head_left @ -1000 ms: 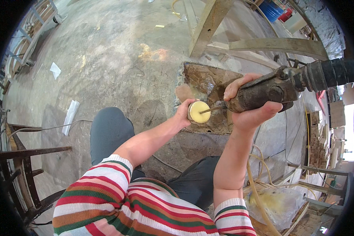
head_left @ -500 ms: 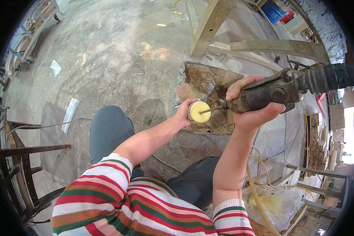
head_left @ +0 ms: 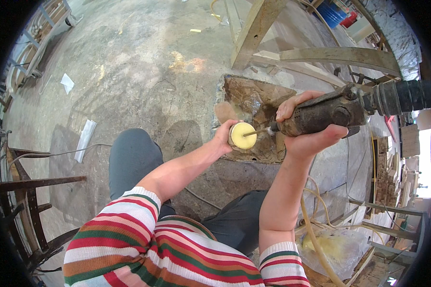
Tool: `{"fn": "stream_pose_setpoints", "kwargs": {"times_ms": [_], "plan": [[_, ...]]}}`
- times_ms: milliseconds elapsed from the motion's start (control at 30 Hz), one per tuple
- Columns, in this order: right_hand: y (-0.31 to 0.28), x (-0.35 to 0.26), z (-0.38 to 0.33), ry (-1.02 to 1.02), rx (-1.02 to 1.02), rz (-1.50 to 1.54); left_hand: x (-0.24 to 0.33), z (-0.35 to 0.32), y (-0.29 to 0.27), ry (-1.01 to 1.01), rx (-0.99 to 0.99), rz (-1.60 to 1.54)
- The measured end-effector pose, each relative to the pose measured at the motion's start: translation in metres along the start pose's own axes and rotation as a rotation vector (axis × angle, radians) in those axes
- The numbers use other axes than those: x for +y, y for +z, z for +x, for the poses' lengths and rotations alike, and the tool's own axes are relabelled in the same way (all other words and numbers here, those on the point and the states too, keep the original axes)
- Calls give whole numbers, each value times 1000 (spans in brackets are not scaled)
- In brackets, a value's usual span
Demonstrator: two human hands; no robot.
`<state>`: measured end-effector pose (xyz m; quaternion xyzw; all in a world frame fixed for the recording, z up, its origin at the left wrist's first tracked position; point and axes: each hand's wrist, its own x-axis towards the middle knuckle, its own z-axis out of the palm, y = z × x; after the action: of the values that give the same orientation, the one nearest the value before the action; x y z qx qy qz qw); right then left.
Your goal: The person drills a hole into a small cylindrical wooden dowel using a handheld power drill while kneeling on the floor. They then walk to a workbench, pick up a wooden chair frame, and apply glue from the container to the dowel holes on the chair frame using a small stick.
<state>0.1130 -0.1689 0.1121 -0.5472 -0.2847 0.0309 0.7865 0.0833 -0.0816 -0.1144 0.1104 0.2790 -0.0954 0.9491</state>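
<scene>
My right hand (head_left: 304, 131) is wrapped around the dark, worn body of a drill-like power tool (head_left: 316, 115). A thin metal rod (head_left: 259, 132) extends left from the tool's nose to the middle of a short round piece with a pale yellow face (head_left: 243, 135). Whether the rod enters this piece or only touches it, I cannot tell. My left hand (head_left: 226, 136) holds the yellow-faced piece from its left side, with the fingers partly hidden behind it. Below both hands lies a shallow, dirty brown tray or pit (head_left: 258, 91) on the floor.
A flat tan piece (head_left: 224, 112) rests by the pit's left edge. A black ribbed hose (head_left: 397, 96) joins the tool's back end. Wooden framing (head_left: 254, 36) stands beyond the pit. A dark chair frame (head_left: 38, 185) is at left; a plastic bag (head_left: 333, 251) lies at lower right.
Both hands keep almost the same place. The tool has shifted very slightly to the right, and a pale patch now shows where the rod meets its nose.
</scene>
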Motion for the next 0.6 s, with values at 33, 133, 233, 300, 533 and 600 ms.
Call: {"fn": "stream_pose_setpoints", "kwargs": {"times_ms": [33,133,233,300,533,600], "plan": [[0,0,0,5,-2,-11,0,0,0,-4,1,-14],[0,1,0,4,-18,48,2,-1,0,10,-11,-1],[-3,-1,0,13,-16,-1,0,-4,4,5,12,13],[-3,1,-1,2,-4,38,0,-6,5,-3,-6,5],[-2,0,0,22,-20,70,1,-2,0,7,20,-14],[-4,1,0,16,-24,57,-1,-2,1,-9,19,3]]}}
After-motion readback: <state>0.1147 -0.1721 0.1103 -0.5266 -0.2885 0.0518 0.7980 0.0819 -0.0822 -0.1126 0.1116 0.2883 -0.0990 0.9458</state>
